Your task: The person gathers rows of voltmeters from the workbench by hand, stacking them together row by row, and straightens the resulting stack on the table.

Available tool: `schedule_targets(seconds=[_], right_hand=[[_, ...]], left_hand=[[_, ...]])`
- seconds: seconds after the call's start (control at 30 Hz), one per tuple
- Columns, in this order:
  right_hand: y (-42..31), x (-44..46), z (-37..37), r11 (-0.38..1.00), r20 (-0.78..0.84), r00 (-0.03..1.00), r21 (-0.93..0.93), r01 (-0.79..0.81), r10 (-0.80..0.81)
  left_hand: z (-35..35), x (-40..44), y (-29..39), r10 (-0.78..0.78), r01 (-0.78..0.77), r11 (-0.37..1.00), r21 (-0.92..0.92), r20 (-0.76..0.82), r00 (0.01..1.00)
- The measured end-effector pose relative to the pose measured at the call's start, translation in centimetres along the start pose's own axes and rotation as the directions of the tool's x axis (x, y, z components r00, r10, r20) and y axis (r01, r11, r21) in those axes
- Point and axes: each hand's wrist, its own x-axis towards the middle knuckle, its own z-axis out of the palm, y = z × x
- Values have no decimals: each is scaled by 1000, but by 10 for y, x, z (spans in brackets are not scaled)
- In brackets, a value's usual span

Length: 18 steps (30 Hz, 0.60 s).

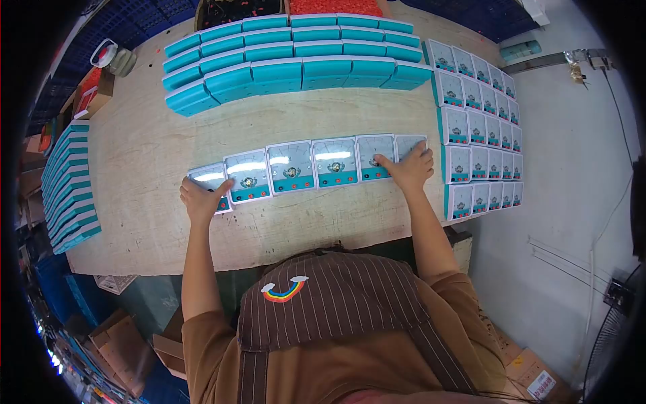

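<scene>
A slightly curved row of several teal-and-white analog meters point(291, 168) lies across the middle of the wooden table, clear dial covers facing up. My left hand point(200, 200) grips the leftmost meter point(210, 176), thumb on its face and fingers round its outer side. At the other end, my right hand point(412, 168) is closed round the rightmost meter point(409, 143), with its thumb reaching over the neighbouring meter point(375, 149). Red and black terminals show along the lower teal edges. The undersides and the fingertips on the outer sides are hidden.
Behind the row stand several lines of teal meters point(276, 77). More meters point(471, 128) are stacked at the table's right edge, and a long stack point(70, 188) stands at the left. A bin of red parts point(336, 7) and a clear jug point(121, 60) sit farther back.
</scene>
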Motion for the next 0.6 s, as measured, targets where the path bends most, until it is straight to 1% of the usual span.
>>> schedule_targets(seconds=[0.1, 0.17, 0.2, 0.3, 0.33, 0.43, 0.53, 0.6], right_hand=[[22, 18, -2, 989, 83, 995, 134, -64, 53], [51, 36, 4, 971, 117, 993, 238, -28, 0], [51, 39, 0, 957, 134, 990, 290, -11, -30], [29, 20, 9, 995, 46, 999, 96, 18, -23], [24, 20, 0, 991, 92, 996, 137, 6, -19], [23, 24, 6, 992, 93, 996, 127, 3, -15], [12, 43, 7, 986, 57, 997, 161, 38, -48], [16, 68, 10, 954, 36, 988, 266, 136, -150]], left_hand=[[-9, 1, 4, -34, 34, 999, -16, 27, 999], [-14, 7, -1, -50, 50, 999, 5, 41, 998], [-16, 8, -2, -27, 27, 1000, -12, 6, 1000], [0, 0, 10, 8, -9, 997, 81, 16, 1000], [3, 7, 3, 38, -38, 997, 74, 4, 999], [3, 18, 3, 57, -56, 997, 56, -8, 998], [4, 47, 17, 81, -77, 990, 114, -31, 996], [-1, 59, 27, 49, -48, 993, 103, -4, 999]])
